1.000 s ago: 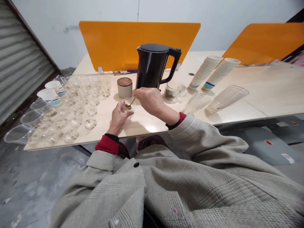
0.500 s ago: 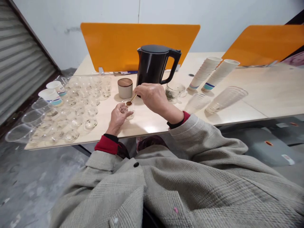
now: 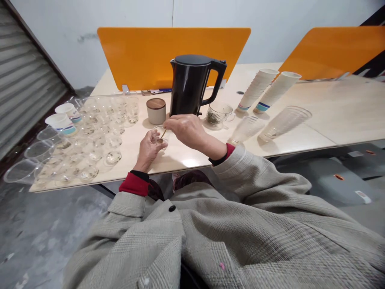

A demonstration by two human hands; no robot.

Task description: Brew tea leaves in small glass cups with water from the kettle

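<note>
My left hand (image 3: 147, 150) is closed around a small clear plastic cup (image 3: 159, 128) near the table's front edge. From above, my right hand (image 3: 189, 130) pinches the thin handle of a small wooden spoon (image 3: 163, 134). The spoon's bowl is down inside the cup, and what lies in it is hard to make out. Behind the hands stands a lidded canister (image 3: 156, 114) with a wooden top. A black electric kettle (image 3: 190, 86) is right of it, and a glass cup (image 3: 219, 114) with dark green leaves sits beside the kettle.
Many clear plastic cups (image 3: 112, 156), several with dark bits at the bottom, crowd the table's left end with two paper cups (image 3: 60, 122). Paper cup stacks (image 3: 255, 90) and clear cup stacks (image 3: 284, 124) stand at right. An orange divider (image 3: 138, 60) rises behind the kettle.
My right hand has lowered slightly and moved left, and the spoon's bowl has gone from the cup's rim down into the cup. My left hand keeps its hold on the cup.
</note>
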